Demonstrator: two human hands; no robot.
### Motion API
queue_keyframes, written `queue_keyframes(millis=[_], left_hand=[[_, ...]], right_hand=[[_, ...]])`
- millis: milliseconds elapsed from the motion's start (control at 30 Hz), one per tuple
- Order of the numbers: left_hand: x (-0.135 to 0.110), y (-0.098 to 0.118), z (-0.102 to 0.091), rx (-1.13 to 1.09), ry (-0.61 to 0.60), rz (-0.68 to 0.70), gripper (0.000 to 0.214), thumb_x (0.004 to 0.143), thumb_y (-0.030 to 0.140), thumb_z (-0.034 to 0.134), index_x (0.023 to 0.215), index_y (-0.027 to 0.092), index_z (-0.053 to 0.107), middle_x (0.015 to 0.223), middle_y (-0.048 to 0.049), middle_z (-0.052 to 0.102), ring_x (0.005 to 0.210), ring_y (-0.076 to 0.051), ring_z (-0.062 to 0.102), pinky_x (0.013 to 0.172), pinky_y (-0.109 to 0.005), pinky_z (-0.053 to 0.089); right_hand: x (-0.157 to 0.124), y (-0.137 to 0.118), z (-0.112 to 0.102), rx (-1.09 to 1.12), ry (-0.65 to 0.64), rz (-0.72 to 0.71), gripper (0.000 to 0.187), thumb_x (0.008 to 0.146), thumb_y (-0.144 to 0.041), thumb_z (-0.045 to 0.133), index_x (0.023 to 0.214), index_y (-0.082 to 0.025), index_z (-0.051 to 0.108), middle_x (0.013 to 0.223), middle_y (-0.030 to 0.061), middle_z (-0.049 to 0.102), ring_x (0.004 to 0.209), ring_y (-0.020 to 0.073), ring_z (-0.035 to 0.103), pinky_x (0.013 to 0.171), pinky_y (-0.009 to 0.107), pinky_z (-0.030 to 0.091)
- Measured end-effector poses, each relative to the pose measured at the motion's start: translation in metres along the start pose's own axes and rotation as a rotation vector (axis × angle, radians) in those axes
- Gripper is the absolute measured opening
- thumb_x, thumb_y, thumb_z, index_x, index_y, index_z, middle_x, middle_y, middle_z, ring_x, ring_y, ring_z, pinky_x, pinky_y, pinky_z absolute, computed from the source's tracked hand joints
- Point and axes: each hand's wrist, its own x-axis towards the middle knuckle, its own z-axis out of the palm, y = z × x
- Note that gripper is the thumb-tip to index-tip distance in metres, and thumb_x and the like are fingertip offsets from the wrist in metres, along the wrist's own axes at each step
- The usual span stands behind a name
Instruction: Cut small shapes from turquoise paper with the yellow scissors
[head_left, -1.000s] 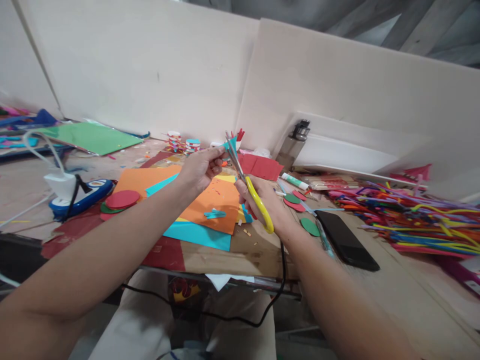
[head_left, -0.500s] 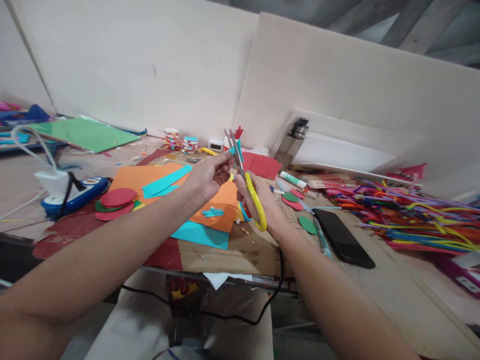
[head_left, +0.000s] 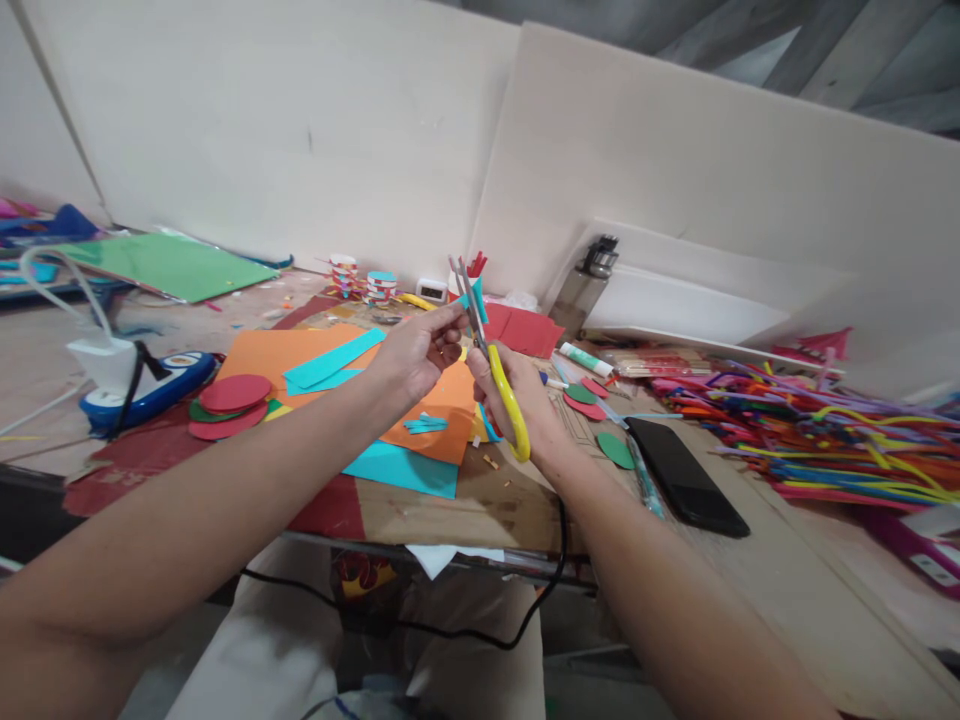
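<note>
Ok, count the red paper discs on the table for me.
4 visible: upper disc and lower disc at left, a green disc between; right of the right hand, far disc and near disc, the latter partly under another green disc. More may be hidden.

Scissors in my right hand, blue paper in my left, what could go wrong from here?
Your left hand holds the blue paper close to the blades of the scissors, so a slip might nick a finger. The small blue strips lie loose on the orange paper and could get brushed away. The black cord loops below the table edge, so a knee might snag it.
</note>
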Motion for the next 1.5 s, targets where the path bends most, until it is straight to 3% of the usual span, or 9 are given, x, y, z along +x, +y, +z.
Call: queue_keyframes(millis=[1500], left_hand=[[0.001, 0.001, 0.0, -0.055, -0.016, 0.007, 0.008, 0.076, 0.011, 0.067, 0.069, 0.011, 0.064, 0.062, 0.0002, 0.063, 0.047, -0.002, 0.05, 0.046, -0.013, 0.041]], right_hand=[[-0.002, -0.01, -0.002, 0.052, 0.015, -0.025, 0.044, 0.086, -0.06, 0.049, 0.069, -0.019, 0.049, 0.061, -0.0016, 0.051, 0.056, 0.0108, 0.047, 0.055, 0.024, 0.038]])
